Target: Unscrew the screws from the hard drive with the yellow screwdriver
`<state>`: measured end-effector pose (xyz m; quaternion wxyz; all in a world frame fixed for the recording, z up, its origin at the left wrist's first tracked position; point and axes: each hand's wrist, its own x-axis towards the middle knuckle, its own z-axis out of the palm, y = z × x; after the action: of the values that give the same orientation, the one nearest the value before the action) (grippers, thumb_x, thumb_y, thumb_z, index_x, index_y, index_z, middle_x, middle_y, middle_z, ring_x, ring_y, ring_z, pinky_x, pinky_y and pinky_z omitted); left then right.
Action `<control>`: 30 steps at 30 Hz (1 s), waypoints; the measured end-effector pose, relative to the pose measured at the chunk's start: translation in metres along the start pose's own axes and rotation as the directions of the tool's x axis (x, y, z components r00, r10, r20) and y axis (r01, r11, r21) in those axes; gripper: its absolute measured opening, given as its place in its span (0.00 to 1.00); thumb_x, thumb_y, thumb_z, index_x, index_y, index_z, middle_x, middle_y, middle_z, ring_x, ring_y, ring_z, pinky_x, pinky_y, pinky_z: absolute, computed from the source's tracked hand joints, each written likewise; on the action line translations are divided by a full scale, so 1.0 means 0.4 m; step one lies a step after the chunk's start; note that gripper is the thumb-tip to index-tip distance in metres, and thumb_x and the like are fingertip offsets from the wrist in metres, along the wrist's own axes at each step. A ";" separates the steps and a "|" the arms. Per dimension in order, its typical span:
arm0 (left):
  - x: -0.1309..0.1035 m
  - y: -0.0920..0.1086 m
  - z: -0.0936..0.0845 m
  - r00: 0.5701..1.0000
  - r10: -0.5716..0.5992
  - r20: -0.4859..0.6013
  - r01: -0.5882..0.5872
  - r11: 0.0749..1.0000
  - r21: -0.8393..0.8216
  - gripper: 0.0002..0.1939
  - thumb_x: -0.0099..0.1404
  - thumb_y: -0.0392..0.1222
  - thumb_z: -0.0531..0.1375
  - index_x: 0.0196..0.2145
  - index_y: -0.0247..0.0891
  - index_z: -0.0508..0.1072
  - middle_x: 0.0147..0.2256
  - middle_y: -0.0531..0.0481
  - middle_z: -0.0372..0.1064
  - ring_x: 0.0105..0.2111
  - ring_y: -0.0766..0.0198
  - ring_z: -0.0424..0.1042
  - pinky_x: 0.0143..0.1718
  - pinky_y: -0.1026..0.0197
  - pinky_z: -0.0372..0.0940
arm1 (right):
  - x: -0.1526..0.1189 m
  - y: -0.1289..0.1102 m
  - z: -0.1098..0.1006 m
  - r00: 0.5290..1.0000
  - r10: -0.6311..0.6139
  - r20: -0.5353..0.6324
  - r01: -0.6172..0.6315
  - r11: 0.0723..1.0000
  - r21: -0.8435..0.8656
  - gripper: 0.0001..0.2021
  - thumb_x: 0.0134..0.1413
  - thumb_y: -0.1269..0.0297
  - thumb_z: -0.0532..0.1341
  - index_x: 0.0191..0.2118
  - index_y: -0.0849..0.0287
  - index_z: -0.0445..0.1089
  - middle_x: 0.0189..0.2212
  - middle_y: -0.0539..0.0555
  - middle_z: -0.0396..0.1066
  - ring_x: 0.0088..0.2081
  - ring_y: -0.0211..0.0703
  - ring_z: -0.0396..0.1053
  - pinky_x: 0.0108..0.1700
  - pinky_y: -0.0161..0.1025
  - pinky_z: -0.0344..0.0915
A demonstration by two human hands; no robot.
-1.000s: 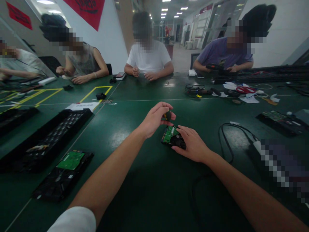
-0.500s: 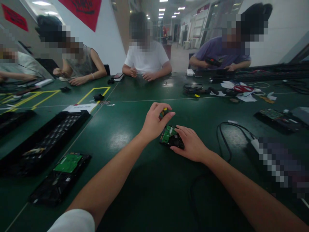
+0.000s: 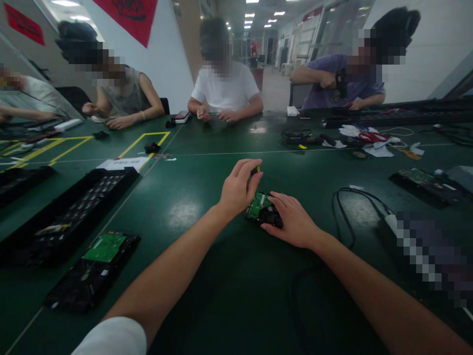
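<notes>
The left grip (image 3: 241,186), curled closed around a small yellow-and-black handle (image 3: 258,169), is right beside the flat black hard drive with green circuit board (image 3: 260,204), clasped under the half-spread right grip (image 3: 294,220).

White rectangular ceiling lights (image 3: 249,15) glow far back, and pale glare pools across the glossy dark-green surface (image 3: 192,182), murky up close!

Co-worker's (image 3: 364,85) dark tool (image 3: 340,85) raised, left fingers (image 3: 246,166) turned
</notes>
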<state>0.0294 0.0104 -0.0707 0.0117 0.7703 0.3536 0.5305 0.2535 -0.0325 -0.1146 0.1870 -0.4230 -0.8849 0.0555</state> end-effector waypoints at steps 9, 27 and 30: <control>-0.003 -0.004 0.003 0.998 -0.031 0.052 0.032 0.999 -0.018 0.19 0.75 0.45 0.60 0.62 0.46 0.70 0.52 0.45 0.70 0.48 0.61 0.74 0.50 0.57 0.74 | -0.001 0.001 0.002 1.000 0.005 -0.009 -0.005 1.000 0.013 0.38 0.61 0.40 0.63 0.67 0.61 0.62 0.68 0.70 0.63 0.69 0.69 0.61 0.68 0.67 0.57; -0.001 0.011 0.000 0.987 -0.139 0.078 0.147 0.984 -0.098 0.23 0.70 0.46 0.67 0.59 0.45 0.67 0.56 0.47 0.75 0.43 0.62 0.81 0.47 0.59 0.74 | 0.000 0.002 0.001 1.000 0.003 -0.002 -0.003 1.000 -0.001 0.38 0.62 0.40 0.63 0.67 0.64 0.63 0.69 0.72 0.62 0.68 0.70 0.61 0.68 0.66 0.57; -0.004 0.010 0.005 0.984 -0.159 0.086 0.168 0.978 -0.121 0.23 0.71 0.44 0.66 0.59 0.46 0.64 0.60 0.46 0.73 0.44 0.63 0.81 0.47 0.59 0.75 | 0.000 0.002 0.002 1.000 0.003 -0.007 -0.003 1.000 0.011 0.38 0.61 0.40 0.63 0.67 0.61 0.63 0.68 0.71 0.63 0.68 0.70 0.61 0.68 0.67 0.57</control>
<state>0.0329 0.0073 -0.0712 0.1182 0.7558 0.3803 0.5197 0.2539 -0.0319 -0.1156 0.1922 -0.4234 -0.8833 0.0591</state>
